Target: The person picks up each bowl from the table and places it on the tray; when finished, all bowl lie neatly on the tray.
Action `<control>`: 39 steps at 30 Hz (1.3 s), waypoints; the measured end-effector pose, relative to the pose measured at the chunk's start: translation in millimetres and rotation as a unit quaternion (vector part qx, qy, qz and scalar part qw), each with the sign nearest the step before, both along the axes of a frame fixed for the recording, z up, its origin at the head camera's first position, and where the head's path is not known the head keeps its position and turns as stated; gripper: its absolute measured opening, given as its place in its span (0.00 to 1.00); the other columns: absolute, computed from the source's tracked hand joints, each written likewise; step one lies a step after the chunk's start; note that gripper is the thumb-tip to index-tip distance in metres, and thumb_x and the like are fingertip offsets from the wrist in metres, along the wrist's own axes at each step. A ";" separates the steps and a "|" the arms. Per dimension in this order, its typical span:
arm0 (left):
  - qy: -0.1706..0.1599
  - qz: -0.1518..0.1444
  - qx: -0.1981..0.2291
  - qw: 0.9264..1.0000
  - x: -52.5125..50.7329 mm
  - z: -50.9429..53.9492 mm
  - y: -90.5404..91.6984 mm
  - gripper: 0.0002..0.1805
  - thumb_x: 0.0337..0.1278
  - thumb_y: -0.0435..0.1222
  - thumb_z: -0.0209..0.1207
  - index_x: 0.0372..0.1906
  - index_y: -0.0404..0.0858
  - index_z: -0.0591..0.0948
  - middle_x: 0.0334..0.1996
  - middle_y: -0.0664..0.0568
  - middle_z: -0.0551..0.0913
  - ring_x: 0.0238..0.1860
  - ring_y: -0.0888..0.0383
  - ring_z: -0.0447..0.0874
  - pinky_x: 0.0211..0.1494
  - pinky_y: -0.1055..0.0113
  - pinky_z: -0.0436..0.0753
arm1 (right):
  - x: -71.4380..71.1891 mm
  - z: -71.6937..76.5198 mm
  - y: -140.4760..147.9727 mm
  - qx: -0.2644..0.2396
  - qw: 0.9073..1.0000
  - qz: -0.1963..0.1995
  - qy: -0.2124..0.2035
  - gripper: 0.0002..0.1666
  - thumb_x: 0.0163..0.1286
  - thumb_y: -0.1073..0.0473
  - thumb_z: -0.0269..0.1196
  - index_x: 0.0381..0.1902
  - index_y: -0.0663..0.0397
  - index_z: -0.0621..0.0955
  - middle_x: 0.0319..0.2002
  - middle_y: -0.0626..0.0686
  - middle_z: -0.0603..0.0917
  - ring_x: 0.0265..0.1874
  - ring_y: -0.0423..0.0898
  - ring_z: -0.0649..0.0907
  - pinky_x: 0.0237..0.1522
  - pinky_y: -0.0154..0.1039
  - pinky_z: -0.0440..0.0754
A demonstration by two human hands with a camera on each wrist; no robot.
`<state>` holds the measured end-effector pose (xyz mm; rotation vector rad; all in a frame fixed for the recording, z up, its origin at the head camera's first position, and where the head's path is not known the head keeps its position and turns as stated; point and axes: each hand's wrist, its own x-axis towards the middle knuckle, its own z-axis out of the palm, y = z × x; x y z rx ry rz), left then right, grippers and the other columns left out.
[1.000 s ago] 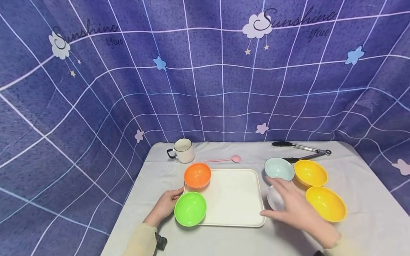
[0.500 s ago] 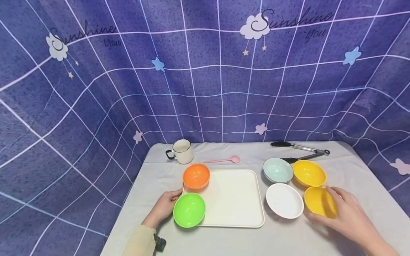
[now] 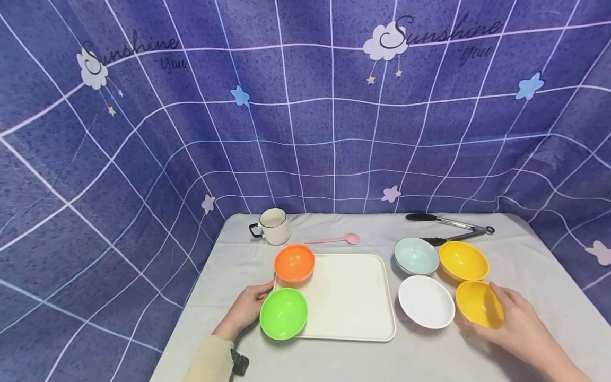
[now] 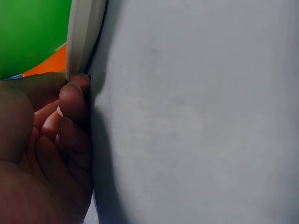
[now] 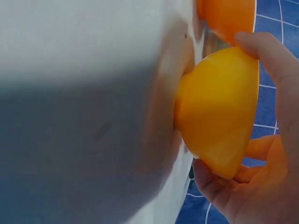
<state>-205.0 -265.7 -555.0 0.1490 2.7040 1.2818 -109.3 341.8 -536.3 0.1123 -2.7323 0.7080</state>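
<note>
My left hand point(image 3: 247, 307) pinches the left edge of a white rectangular tray point(image 3: 350, 297); in the left wrist view the curled fingers point(image 4: 72, 102) meet its rim. On the tray's left side sit an orange bowl point(image 3: 294, 262) and, nearer, a lime green bowl point(image 3: 284, 313), which overhangs the edge. At the right, my right hand point(image 3: 520, 323) grips the nearer yellow bowl point(image 3: 477, 305), thumb and fingers on opposite sides of it. The right wrist view shows this yellow bowl point(image 5: 219, 107) from the side, seemingly still on the cloth.
A white bowl point(image 3: 426, 301) stands between tray and yellow bowl. Behind are a pale blue bowl point(image 3: 416, 255), another yellow bowl point(image 3: 463, 260) and black-tipped tongs point(image 3: 453, 222). A white mug point(image 3: 274, 226) and pink spoon point(image 3: 351, 239) lie behind the tray; a patterned curtain point(image 3: 305, 122) surrounds the table.
The right hand has moved right, from the white bowl to the nearer yellow bowl, and now grips it. The white bowl has been left right of the tray. The left hand stays put.
</note>
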 end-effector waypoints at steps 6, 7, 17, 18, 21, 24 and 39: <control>0.002 0.001 0.000 1.000 0.8 0.7 1.4 0.25 0.70 0.41 0.65 0.69 0.41 0.80 0.54 0.48 0.88 0.69 0.41 0.76 0.72 0.39 0.70 | -0.3 -3.7 -0.2 -0.001 1.000 -0.001 0.026 0.67 0.35 0.46 0.87 0.65 0.82 0.70 0.54 0.79 0.73 0.51 0.78 0.73 0.49 0.77 0.71; 0.002 0.001 -0.002 1.000 0.8 0.5 1.6 0.25 0.70 0.41 0.65 0.69 0.41 0.80 0.54 0.49 0.89 0.69 0.41 0.76 0.72 0.39 0.70 | 0.0 -3.6 -0.3 -0.002 1.000 -0.003 0.027 0.67 0.35 0.46 0.87 0.64 0.82 0.70 0.54 0.79 0.72 0.51 0.78 0.73 0.49 0.78 0.71; 0.001 0.000 0.002 1.000 1.0 0.1 0.6 0.25 0.71 0.40 0.65 0.69 0.41 0.80 0.58 0.47 0.87 0.69 0.42 0.76 0.73 0.40 0.70 | 0.6 23.6 3.2 0.002 0.999 -0.009 0.031 0.66 0.36 0.47 0.86 0.65 0.81 0.70 0.55 0.80 0.71 0.50 0.78 0.73 0.48 0.79 0.71; -0.001 0.002 0.004 1.000 0.6 -0.6 0.2 0.25 0.71 0.40 0.65 0.69 0.41 0.80 0.57 0.47 0.87 0.69 0.42 0.76 0.73 0.40 0.70 | 0.4 28.0 3.8 0.004 1.000 -0.011 0.027 0.66 0.37 0.47 0.86 0.65 0.81 0.69 0.55 0.81 0.71 0.50 0.79 0.73 0.48 0.80 0.71; -0.001 0.002 0.000 1.000 -1.2 -2.2 -0.6 0.25 0.70 0.40 0.65 0.70 0.41 0.80 0.58 0.47 0.87 0.69 0.42 0.76 0.72 0.40 0.70 | 0.4 39.3 5.9 0.010 1.000 -0.016 0.013 0.68 0.38 0.44 0.86 0.67 0.81 0.68 0.57 0.82 0.69 0.52 0.80 0.72 0.49 0.81 0.69; 0.001 0.003 -0.002 1.000 -2.9 -4.2 -1.0 0.26 0.70 0.41 0.65 0.70 0.42 0.80 0.60 0.47 0.85 0.69 0.42 0.76 0.72 0.40 0.71 | 0.3 46.1 8.3 0.011 1.000 -0.021 0.002 0.70 0.39 0.43 0.86 0.69 0.82 0.66 0.58 0.82 0.68 0.53 0.81 0.71 0.49 0.82 0.68; -0.006 0.003 0.004 1.000 -1.5 -5.6 -0.8 0.25 0.70 0.40 0.65 0.70 0.41 0.80 0.60 0.48 0.86 0.70 0.41 0.75 0.72 0.40 0.70 | 0.6 50.0 10.9 0.014 1.000 -0.018 0.008 0.70 0.39 0.42 0.86 0.68 0.81 0.67 0.59 0.82 0.68 0.55 0.80 0.70 0.51 0.81 0.67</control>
